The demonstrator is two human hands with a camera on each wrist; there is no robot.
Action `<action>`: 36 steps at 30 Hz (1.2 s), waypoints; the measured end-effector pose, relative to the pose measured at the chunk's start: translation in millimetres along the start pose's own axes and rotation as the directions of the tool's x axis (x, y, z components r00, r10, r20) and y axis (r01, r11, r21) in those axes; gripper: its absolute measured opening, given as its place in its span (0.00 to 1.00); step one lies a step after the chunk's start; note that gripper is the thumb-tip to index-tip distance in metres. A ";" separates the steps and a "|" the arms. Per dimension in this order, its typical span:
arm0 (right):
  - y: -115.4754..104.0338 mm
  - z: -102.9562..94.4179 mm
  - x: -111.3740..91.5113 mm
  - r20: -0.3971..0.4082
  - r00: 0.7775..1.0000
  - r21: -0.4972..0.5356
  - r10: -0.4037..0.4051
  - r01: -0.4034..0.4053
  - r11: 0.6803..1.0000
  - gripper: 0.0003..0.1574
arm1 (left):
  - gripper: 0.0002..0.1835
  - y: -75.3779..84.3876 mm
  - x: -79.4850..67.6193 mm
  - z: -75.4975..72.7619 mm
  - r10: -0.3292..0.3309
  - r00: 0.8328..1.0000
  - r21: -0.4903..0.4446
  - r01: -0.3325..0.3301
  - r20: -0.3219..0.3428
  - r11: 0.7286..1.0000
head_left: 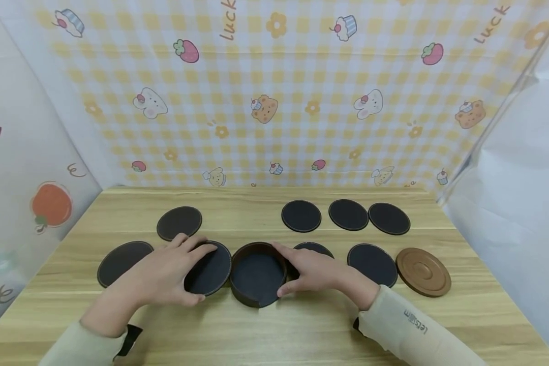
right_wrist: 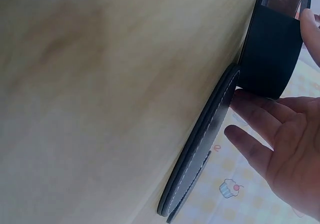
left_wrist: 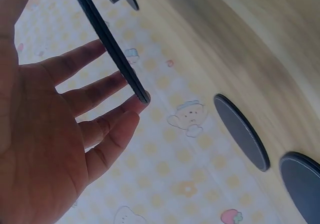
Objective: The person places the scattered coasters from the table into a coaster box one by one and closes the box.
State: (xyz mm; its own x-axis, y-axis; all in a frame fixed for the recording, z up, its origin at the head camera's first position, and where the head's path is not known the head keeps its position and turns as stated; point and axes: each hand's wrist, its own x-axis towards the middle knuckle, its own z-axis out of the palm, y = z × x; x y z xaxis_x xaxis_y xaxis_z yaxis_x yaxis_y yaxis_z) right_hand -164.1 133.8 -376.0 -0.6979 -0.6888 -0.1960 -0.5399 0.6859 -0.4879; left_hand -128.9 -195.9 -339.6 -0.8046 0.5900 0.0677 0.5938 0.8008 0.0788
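Observation:
My left hand (head_left: 169, 269) pinches a round black coaster (head_left: 212, 272) between thumb and fingers, just left of the holder. In the left wrist view this coaster (left_wrist: 112, 47) is seen edge-on, tilted, with its edge showing two dark layers. A round black coaster holder (head_left: 241, 296) with a brown inner wall and a notch at its front stands in the middle of the table. The right hand (head_left: 311, 269) grips its right side, thumb near the front and fingers behind. In the right wrist view, a stitched black coaster (right_wrist: 200, 144) lies right beside the holder (right_wrist: 270, 49).
Beyond the right hand lie a black coaster (head_left: 372, 264) and a brown ringed disc (head_left: 423, 272). Several more coasters (head_left: 301, 216) lie along the back right. Two others (head_left: 179, 222) are on the left, one partly behind my left hand. A patterned cloth (head_left: 265, 137) backs the table.

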 end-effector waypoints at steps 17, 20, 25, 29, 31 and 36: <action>0.4 -1.2 1.7 0.015 1.000 0.019 -0.007 0.007 1.000 0.65 | 0.48 24.0 30.0 -0.1 0.104 0.995 -0.045 -0.105 -0.008 0.994; 0.4 -1.5 1.8 0.014 1.000 0.023 -0.010 0.010 1.000 0.65 | 0.48 26.9 34.7 1.1 0.117 0.993 -0.063 -0.118 -0.010 0.991; 1.0 -2.1 1.6 0.011 1.000 0.023 -0.013 0.013 1.000 0.66 | 0.47 31.9 43.9 3.5 0.123 0.992 -0.109 -0.121 0.018 0.987; 1.1 -2.1 1.4 0.013 1.000 0.026 -0.007 0.007 1.000 0.66 | 0.47 36.1 52.0 6.3 0.143 0.989 -0.117 -0.139 0.026 0.983; 1.6 -1.9 1.5 0.013 1.000 0.030 -0.009 0.008 1.000 0.66 | 0.46 38.1 55.8 7.5 0.151 0.988 -0.120 -0.146 0.033 0.982; 3.1 -1.6 1.9 0.006 1.000 0.031 -0.023 0.023 0.999 0.66 | 0.46 42.7 64.5 9.4 0.152 0.986 -0.143 -0.141 0.068 0.980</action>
State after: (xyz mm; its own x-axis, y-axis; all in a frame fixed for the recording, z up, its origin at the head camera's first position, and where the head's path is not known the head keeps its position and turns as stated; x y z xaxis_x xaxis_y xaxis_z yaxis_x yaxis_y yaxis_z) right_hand -167.8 135.1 -376.6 -0.6828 -0.7056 -0.1896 -0.5406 0.6625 -0.5184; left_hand -155.6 -122.7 -341.2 -0.7037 0.7104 0.0113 0.6963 0.6865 0.2094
